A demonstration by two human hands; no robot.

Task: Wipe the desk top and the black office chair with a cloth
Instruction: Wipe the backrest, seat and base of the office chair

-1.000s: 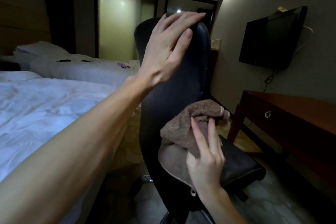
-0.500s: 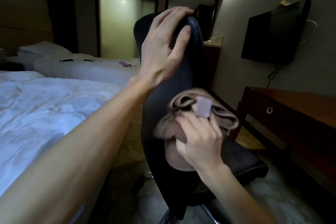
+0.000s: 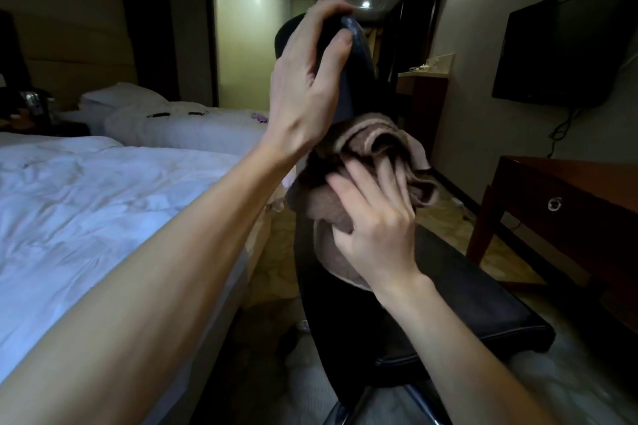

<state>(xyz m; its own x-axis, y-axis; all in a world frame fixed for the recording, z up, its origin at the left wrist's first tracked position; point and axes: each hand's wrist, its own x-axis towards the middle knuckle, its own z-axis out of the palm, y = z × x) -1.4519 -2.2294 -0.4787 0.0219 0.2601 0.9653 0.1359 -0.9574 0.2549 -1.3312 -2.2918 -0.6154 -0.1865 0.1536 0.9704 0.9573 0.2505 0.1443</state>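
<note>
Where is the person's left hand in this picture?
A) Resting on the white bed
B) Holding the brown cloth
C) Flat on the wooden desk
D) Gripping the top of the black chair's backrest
D: the left hand grips the top edge of the black chair, while the right hand presses the brown cloth against the backrest lower down.

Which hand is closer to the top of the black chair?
Left. The left hand grips the top edge of the black chair. The right hand is lower down, pressing the brown cloth against its back.
</note>
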